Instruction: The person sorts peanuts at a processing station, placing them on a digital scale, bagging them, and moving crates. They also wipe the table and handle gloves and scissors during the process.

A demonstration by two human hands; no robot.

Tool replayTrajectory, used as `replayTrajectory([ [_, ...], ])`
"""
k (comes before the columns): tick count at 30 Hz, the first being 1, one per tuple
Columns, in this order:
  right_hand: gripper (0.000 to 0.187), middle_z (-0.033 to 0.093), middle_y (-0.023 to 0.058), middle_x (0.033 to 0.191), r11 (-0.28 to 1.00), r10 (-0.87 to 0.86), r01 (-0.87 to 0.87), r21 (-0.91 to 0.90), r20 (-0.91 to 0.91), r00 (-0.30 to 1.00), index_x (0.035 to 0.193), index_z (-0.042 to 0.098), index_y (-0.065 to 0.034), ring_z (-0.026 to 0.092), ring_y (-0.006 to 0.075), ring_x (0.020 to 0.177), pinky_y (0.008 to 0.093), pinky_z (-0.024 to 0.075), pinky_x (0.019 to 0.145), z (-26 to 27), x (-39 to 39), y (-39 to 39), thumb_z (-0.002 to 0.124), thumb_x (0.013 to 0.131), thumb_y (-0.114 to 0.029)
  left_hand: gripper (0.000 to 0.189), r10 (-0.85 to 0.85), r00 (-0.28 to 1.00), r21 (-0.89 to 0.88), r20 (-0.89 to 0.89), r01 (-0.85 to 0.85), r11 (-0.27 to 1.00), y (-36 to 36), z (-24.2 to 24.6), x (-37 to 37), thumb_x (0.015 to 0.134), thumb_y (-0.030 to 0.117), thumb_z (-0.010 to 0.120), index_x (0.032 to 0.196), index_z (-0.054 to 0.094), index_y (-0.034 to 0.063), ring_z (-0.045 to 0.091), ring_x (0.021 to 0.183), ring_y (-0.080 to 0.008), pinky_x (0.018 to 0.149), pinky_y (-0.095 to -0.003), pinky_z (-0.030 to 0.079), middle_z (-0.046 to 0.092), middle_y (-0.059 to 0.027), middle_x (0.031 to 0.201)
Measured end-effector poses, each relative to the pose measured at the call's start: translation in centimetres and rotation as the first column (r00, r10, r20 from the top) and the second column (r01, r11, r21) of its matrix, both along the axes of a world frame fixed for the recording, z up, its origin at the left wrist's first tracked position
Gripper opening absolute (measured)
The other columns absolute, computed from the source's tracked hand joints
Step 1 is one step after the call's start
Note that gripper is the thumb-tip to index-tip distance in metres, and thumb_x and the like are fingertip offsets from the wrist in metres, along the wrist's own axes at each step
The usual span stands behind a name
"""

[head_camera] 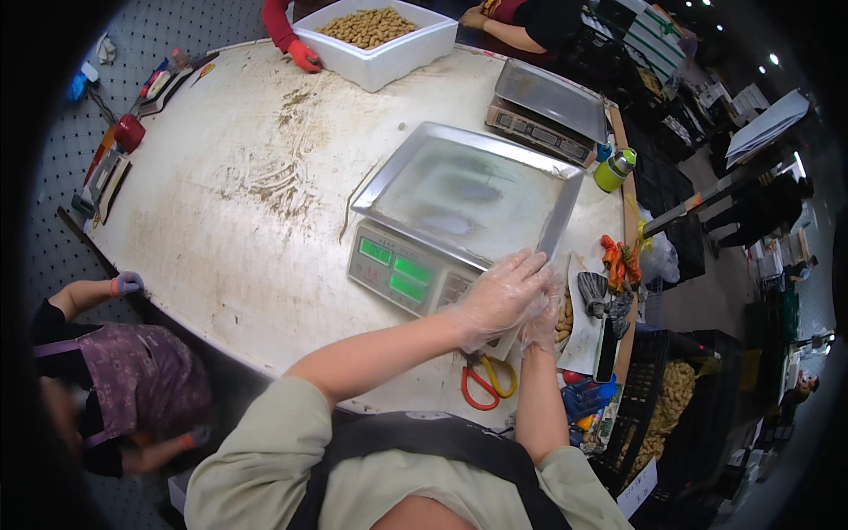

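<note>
My left hand (503,298) and my right hand (543,318) wear thin clear plastic gloves and meet at the near right corner of a digital weighing scale (391,268). The left fingers lie together over the right hand's fingers. Whether anything is between them is hidden. The scale's steel pan (464,192) carries no goods, only smears, and its green displays are lit. Just right of my right hand, some peanuts (564,321) show partly behind the glove. Scissors (493,391) with one red and one yellow handle lie below the scale.
A white foam box (377,69) of peanuts stands at the far edge, a person's red-gloved hand (305,57) against it. A second scale (546,116), a green bottle (615,170), red peppers (619,262) and a phone (605,351) line the right. Another person (126,371) is at left.
</note>
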State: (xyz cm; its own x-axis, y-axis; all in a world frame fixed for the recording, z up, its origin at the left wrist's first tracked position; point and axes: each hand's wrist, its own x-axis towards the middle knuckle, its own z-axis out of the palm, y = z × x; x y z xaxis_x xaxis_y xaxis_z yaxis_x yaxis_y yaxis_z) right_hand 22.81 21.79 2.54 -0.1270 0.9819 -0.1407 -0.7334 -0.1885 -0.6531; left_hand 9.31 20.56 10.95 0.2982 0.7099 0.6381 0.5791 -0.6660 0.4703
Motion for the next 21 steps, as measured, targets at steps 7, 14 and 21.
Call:
replayTrajectory([
  [7,0.055,0.06,0.01,0.113,0.929,-0.167,0.28,-0.242,0.4,0.901,0.123,0.054,-0.0001,0.057,0.0203,0.102,0.0341,0.046,0.086,-6.0,2.7,0.4,0.041,0.098,-0.048,0.04,0.534,0.83,-0.115,0.165,-0.521,0.846,2.3,-5.4,-16.0,0.08,0.021,0.067,0.115,0.059,0.0039,0.049,0.12,-0.0375,0.102,-0.0421,0.039,0.054,-0.0194,0.127],
  [14,0.061,0.053,0.0187,0.129,0.877,-0.117,0.294,-0.382,0.423,0.898,0.13,0.045,0.005,0.052,0.0268,0.116,0.037,0.0376,0.103,-2.7,4.4,-0.6,0.039,0.099,-0.047,0.067,0.817,0.499,-0.926,0.289,-0.072,0.371,0.3,-12.7,-25.4,0.092,0.052,0.047,0.127,0.052,-0.0049,0.056,0.107,-0.0306,0.095,-0.0365,0.041,0.058,-0.021,0.121],
  [21,0.064,0.055,0.0088,0.128,0.992,0.013,0.026,-0.125,0.298,0.955,0.134,0.045,-0.0083,0.051,0.0228,0.117,0.0367,0.0429,0.098,-1.9,3.9,-3.9,0.038,0.094,-0.059,0.074,0.772,0.57,-0.923,0.282,-0.057,0.379,-1.3,-13.8,-21.7,0.09,0.059,0.047,0.102,0.062,-0.0121,0.054,0.083,-0.0218,0.073,-0.0374,0.046,0.06,-0.0146,0.088],
])
